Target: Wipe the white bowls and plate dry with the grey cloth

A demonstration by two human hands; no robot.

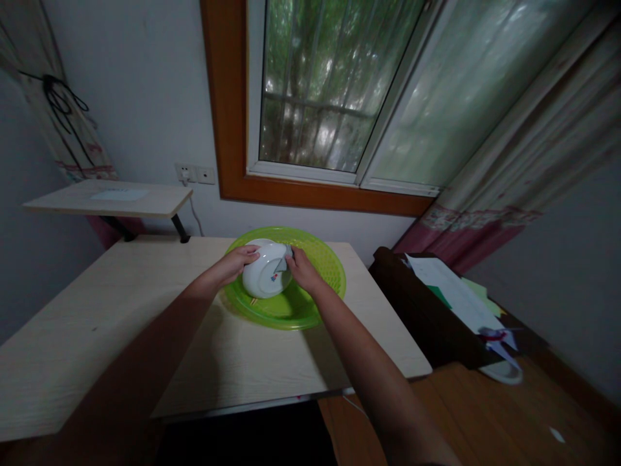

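My left hand is closed on the rim of a white dish, thumb on the near face. The dish is tilted with its underside toward me, showing a foot ring and a small coloured mark; I cannot tell whether it is a bowl or a plate. In my right hand is a small grey cloth, pressed against the dish's right side. Both hands are over a round green plastic basket. Behind the held dish shows the edge of another white dish. Chopstick tips stick out below it.
The basket stands on a pale wooden table. A raised shelf with a paper on it is at the back left. Behind are a wall socket and a window. To the right, a dark brown piece of furniture holds papers.
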